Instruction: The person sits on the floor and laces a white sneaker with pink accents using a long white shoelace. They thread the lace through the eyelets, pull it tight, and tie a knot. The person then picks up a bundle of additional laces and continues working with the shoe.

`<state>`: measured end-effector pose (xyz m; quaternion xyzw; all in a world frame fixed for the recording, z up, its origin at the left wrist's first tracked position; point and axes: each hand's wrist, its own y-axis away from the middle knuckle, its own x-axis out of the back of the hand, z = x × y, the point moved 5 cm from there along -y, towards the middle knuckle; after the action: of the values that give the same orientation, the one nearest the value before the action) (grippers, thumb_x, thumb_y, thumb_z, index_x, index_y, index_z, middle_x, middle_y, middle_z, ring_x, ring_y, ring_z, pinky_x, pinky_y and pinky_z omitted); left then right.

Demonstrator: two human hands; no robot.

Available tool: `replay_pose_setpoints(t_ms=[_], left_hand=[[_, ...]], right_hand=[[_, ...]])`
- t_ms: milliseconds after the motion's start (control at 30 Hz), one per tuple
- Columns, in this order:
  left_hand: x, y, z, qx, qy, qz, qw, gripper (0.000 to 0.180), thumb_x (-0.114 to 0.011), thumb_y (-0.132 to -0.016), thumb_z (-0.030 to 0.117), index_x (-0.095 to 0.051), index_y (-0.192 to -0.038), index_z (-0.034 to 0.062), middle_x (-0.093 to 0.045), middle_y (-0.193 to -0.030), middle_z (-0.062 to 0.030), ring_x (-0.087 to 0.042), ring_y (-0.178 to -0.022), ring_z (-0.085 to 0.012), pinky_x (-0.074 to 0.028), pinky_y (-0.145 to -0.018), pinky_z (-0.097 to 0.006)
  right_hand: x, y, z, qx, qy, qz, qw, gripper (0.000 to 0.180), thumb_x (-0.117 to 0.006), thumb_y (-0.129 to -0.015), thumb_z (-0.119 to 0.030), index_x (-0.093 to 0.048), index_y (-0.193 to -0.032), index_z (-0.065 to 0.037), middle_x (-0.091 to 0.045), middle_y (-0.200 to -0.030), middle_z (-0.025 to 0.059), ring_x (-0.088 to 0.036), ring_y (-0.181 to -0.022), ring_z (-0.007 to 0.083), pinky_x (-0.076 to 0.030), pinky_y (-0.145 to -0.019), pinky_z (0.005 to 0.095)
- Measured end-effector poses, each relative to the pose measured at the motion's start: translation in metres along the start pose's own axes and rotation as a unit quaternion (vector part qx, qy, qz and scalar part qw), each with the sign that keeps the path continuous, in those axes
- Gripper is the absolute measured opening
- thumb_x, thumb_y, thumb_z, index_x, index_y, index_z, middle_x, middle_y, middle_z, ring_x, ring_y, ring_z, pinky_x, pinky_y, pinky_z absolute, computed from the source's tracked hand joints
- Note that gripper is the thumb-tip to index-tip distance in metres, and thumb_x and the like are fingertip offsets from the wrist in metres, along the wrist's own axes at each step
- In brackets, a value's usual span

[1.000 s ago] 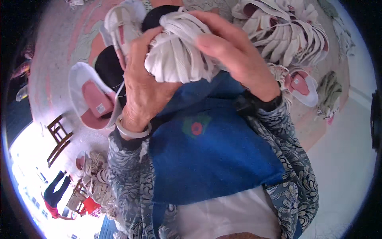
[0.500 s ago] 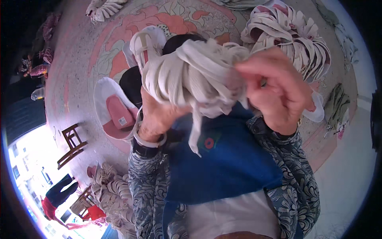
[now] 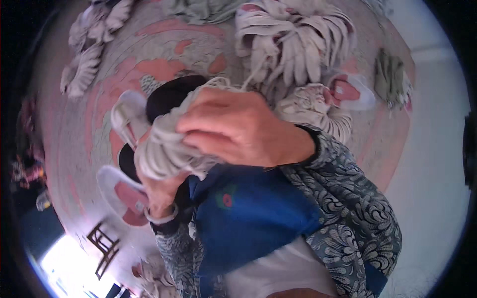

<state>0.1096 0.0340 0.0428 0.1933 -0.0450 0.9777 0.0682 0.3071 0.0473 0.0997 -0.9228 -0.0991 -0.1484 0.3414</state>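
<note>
Pink patterned rug (image 3: 99, 99) below, strewn with strappy sandals (image 3: 293, 44) — both hands, right hand (image 3: 238, 129) above left hand (image 3: 159, 191), clench one pale sandal (image 3: 164, 149) (chest-high) over a blue apron (image 3: 253, 213).
</note>
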Motion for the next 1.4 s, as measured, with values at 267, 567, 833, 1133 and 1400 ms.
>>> replay_pose_setpoints(t_ms=[267, 567, 833, 1133, 1400], left_hand=[[0.012, 0.013, -0.040, 0.052, 0.017, -0.005, 0.998, 0.091, -0.089, -0.059, 0.037, -0.044, -0.129, 0.0007, -0.057, -0.119, -0.0101, -0.057, -0.104, -0.0223, -0.046, -0.092, -0.037], [0.033, 0.051, -0.030, 0.105, 0.038, 0.011, 0.994, 0.076, -0.083, -0.068, 0.029, -0.044, -0.128, 0.0010, -0.058, -0.114, -0.0094, -0.058, -0.101, -0.0203, -0.047, -0.090, -0.033], [0.033, 0.095, -0.049, 0.129, 0.193, 0.031, 0.972, 0.060, -0.078, -0.074, 0.025, -0.048, -0.121, 0.0013, -0.059, -0.112, -0.0091, -0.060, -0.099, -0.0189, -0.049, -0.087, -0.032], [0.047, 0.103, -0.037, 0.051, 0.145, 0.019, 0.988, 0.046, -0.070, -0.082, 0.025, -0.050, -0.116, 0.0010, -0.061, -0.109, -0.0104, -0.063, -0.094, -0.0204, -0.053, -0.083, -0.032], [0.059, 0.119, -0.077, 0.063, 0.114, -0.031, 0.991, 0.076, -0.090, -0.056, 0.017, -0.050, -0.119, 0.0017, -0.057, -0.116, -0.0081, -0.057, -0.107, -0.0171, -0.045, -0.095, -0.032]], right_hand=[[-0.009, 0.016, 0.000, -0.028, -0.029, 0.028, 0.999, 0.017, -0.067, -0.080, -0.002, -0.061, -0.095, -0.005, -0.058, -0.091, 0.0082, -0.062, -0.076, 0.0254, -0.050, -0.062, 0.0334], [-0.018, 0.015, -0.002, -0.010, -0.105, -0.073, 0.992, 0.024, -0.072, -0.077, -0.003, -0.063, -0.100, -0.003, -0.059, -0.089, 0.0097, -0.062, -0.075, 0.0259, -0.050, -0.064, 0.0331], [-0.041, 0.005, -0.016, -0.002, -0.100, -0.160, 0.982, 0.020, -0.068, -0.077, 0.007, -0.066, -0.096, 0.002, -0.062, -0.088, 0.0121, -0.063, -0.073, 0.0222, -0.049, -0.065, 0.0284], [-0.058, -0.008, -0.028, 0.030, -0.034, -0.183, 0.982, 0.021, -0.063, -0.079, 0.010, -0.067, -0.097, 0.002, -0.062, -0.083, 0.0108, -0.062, -0.071, 0.0190, -0.049, -0.064, 0.0259], [-0.046, -0.023, -0.009, 0.045, 0.139, -0.108, 0.983, 0.012, -0.059, -0.086, 0.001, -0.065, -0.095, 0.001, -0.056, -0.076, 0.0070, -0.052, -0.063, 0.0148, -0.042, -0.059, 0.0252]])
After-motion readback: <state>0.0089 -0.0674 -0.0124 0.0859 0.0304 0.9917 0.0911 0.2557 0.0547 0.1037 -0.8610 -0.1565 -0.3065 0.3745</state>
